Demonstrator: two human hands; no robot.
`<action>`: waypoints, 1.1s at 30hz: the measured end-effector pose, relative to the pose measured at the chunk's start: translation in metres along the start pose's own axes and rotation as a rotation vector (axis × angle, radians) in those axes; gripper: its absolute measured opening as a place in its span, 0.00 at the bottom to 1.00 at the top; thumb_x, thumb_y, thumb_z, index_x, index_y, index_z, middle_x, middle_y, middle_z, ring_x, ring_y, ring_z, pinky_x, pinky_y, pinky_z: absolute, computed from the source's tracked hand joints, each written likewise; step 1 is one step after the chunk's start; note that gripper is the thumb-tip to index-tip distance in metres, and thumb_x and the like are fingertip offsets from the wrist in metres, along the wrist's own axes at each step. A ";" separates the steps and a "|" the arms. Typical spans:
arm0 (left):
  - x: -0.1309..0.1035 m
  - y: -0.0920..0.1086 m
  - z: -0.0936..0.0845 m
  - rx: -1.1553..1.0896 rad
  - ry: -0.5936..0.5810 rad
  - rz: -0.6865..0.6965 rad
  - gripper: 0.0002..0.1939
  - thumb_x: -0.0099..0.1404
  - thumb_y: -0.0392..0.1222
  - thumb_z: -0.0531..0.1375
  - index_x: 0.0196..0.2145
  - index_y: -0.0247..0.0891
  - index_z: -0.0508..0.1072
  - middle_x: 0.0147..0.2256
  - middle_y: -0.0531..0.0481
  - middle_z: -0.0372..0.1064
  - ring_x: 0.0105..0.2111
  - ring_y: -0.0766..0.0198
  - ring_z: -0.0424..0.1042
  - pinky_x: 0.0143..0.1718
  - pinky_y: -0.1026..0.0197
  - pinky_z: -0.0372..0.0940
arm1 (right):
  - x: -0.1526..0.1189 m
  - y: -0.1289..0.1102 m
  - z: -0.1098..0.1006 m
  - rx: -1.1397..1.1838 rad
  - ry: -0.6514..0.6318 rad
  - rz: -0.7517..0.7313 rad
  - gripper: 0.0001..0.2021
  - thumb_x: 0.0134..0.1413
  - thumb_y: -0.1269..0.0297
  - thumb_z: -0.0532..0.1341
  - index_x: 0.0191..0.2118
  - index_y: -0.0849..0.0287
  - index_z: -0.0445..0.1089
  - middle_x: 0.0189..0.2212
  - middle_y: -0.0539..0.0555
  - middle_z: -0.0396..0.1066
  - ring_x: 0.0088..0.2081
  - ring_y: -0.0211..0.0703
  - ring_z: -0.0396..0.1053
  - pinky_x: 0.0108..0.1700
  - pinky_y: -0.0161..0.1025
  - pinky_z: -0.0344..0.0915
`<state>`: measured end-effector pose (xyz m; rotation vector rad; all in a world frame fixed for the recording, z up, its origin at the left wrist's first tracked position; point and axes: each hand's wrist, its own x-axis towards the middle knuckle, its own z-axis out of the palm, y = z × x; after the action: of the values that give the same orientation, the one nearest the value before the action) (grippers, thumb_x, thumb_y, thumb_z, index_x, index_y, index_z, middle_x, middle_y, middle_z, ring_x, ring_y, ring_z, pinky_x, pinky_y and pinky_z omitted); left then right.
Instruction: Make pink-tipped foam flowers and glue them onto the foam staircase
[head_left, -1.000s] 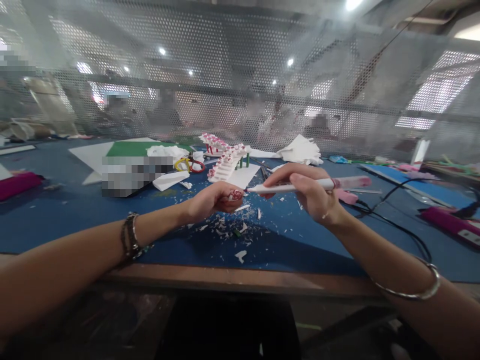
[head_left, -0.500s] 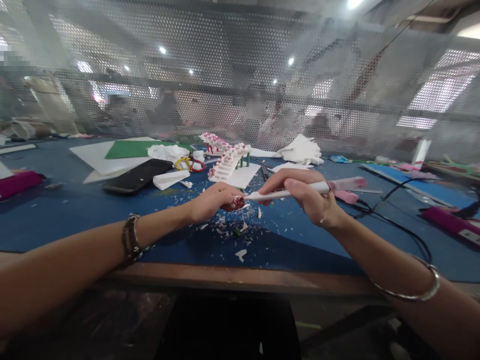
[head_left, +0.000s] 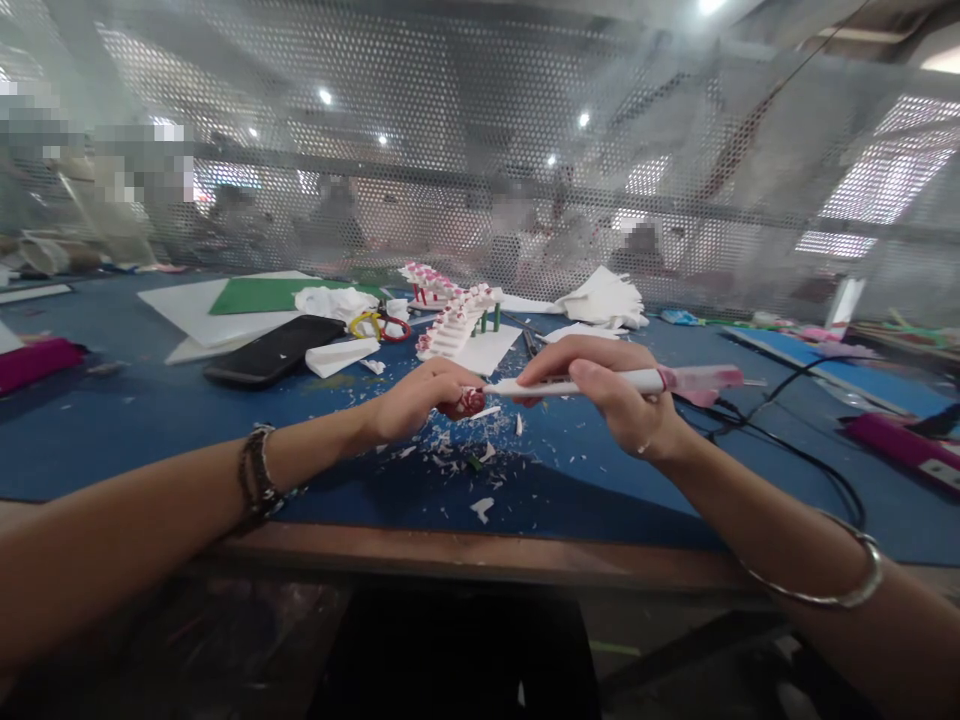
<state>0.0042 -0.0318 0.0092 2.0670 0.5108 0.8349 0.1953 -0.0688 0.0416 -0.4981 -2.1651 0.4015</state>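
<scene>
Between the fingers of my left hand [head_left: 416,400] is a small red-and-white piece [head_left: 470,402]; most of it is hidden by the fingers. My right hand [head_left: 615,390] is closed round a slim white pen-like tool [head_left: 544,387] with a translucent pink rear end. The tool's tip meets the piece or lies right beside it; exact contact cannot be made out. Below both hands, white shavings and paper scraps [head_left: 482,509] are strewn over the blue table mat [head_left: 630,510]. Just beyond the hands stands a small stepped model [head_left: 450,330] in white and red with green posts.
A black phone [head_left: 274,350], yellow-and-red-handled scissors [head_left: 381,326] and a green sheet [head_left: 277,296] lie at left. Crumpled white paper [head_left: 604,298] sits at the back. Black cables [head_left: 795,445] and a magenta case [head_left: 900,445] are at right. A perforated metal screen [head_left: 450,130] stands behind.
The red-and-white piece has turned slightly in my left hand and shifted a little left. The tool's pink rear end has tilted lower and to the right.
</scene>
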 end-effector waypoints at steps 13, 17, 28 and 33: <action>0.001 -0.002 -0.001 0.028 -0.026 0.035 0.05 0.45 0.38 0.46 0.14 0.38 0.55 0.15 0.56 0.46 0.17 0.69 0.45 0.19 0.62 0.44 | 0.001 0.001 0.000 0.033 -0.017 -0.011 0.13 0.53 0.69 0.48 0.29 0.62 0.70 0.25 0.51 0.71 0.28 0.33 0.67 0.31 0.32 0.62; 0.001 -0.002 -0.002 0.043 -0.014 0.052 0.05 0.44 0.37 0.46 0.14 0.38 0.53 0.14 0.56 0.45 0.17 0.70 0.44 0.18 0.63 0.43 | 0.000 0.001 0.001 0.039 0.002 -0.007 0.13 0.52 0.71 0.48 0.29 0.63 0.70 0.24 0.51 0.71 0.27 0.33 0.67 0.30 0.31 0.62; 0.002 -0.002 -0.002 0.126 -0.007 0.107 0.06 0.45 0.37 0.45 0.14 0.38 0.53 0.14 0.56 0.46 0.16 0.69 0.47 0.18 0.63 0.47 | 0.001 0.000 0.000 0.030 0.010 -0.011 0.13 0.52 0.71 0.48 0.28 0.62 0.70 0.25 0.50 0.71 0.27 0.32 0.67 0.30 0.30 0.63; 0.002 -0.003 -0.003 0.184 -0.004 0.133 0.06 0.46 0.37 0.45 0.15 0.38 0.55 0.14 0.54 0.51 0.18 0.67 0.52 0.19 0.63 0.52 | 0.000 0.001 0.001 0.035 -0.015 -0.024 0.13 0.53 0.71 0.48 0.29 0.63 0.70 0.26 0.51 0.72 0.28 0.33 0.68 0.31 0.31 0.63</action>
<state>0.0033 -0.0269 0.0086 2.2917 0.4669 0.8894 0.1947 -0.0682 0.0413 -0.4512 -2.1728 0.4301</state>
